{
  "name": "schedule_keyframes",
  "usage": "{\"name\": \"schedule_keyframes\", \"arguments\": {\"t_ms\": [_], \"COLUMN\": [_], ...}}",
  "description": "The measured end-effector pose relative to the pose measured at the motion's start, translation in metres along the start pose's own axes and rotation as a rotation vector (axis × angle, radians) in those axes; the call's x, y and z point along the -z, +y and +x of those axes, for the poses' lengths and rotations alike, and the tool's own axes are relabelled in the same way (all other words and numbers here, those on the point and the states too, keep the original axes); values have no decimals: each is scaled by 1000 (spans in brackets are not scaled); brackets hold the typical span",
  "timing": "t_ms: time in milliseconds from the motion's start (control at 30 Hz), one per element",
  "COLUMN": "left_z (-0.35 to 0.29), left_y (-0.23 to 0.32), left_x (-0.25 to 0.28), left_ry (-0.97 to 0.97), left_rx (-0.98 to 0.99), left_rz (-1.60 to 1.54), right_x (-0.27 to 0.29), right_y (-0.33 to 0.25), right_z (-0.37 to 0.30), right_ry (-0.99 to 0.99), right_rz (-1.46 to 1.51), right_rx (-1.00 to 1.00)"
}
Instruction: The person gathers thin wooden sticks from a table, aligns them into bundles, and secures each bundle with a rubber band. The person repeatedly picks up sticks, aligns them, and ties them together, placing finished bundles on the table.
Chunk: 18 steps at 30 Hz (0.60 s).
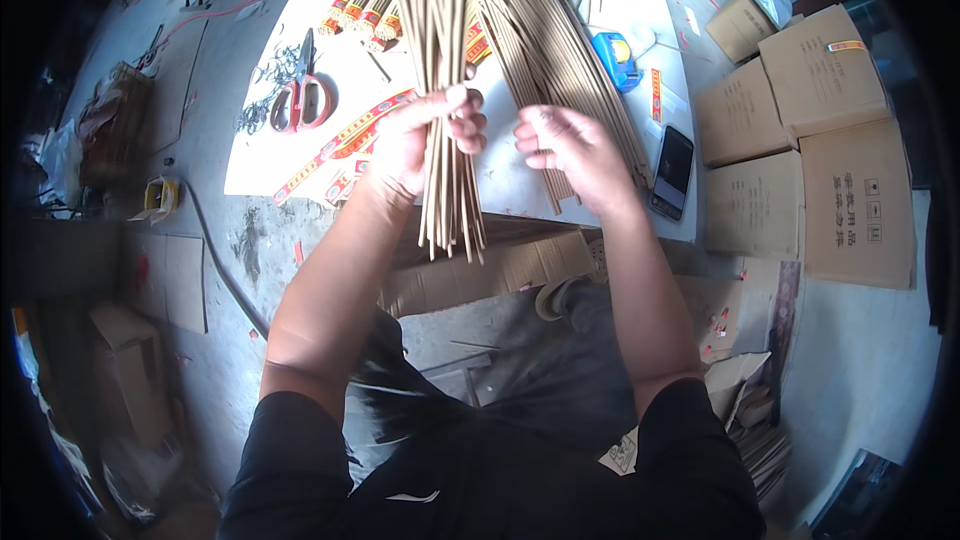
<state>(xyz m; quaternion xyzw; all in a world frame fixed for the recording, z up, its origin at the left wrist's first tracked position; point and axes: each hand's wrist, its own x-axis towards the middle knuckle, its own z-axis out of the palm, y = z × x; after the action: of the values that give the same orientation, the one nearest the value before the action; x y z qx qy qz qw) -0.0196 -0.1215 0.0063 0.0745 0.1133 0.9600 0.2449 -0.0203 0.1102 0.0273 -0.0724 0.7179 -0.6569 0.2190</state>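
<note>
Left hand [425,130] clenched round thin-stick bundle [452,195]; right hand [578,148], half-curled, grip unclear, nearer stick pile [572,52] slanting away up-left.

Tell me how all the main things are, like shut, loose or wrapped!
Left hand: closed
Held sticks: gripped in a bunch
Right hand: fingers bent, grip unclear
Pile of sticks: lying loose
Small bundles: wrapped
Red strips: lying loose
Scissors: lying down
Phone: face up, screen dark
Big boxes: stacked
</note>
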Motion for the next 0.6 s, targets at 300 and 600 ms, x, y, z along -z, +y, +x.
{"name": "schedule_keyframes", "arguments": {"t_ms": [300,600], "left_z": [6,13], "left_y": [-73,-74], "left_x": [-32,-41], "left_ry": [188,129], "left_rx": [485,-388], "left_rz": [571,1522], "right_x": [6,-28], "right_y": [0,-102], "right_z": [17,-27], "right_ry": [143,291], "right_rz": [715,0], "right_rx": [59,940]}}
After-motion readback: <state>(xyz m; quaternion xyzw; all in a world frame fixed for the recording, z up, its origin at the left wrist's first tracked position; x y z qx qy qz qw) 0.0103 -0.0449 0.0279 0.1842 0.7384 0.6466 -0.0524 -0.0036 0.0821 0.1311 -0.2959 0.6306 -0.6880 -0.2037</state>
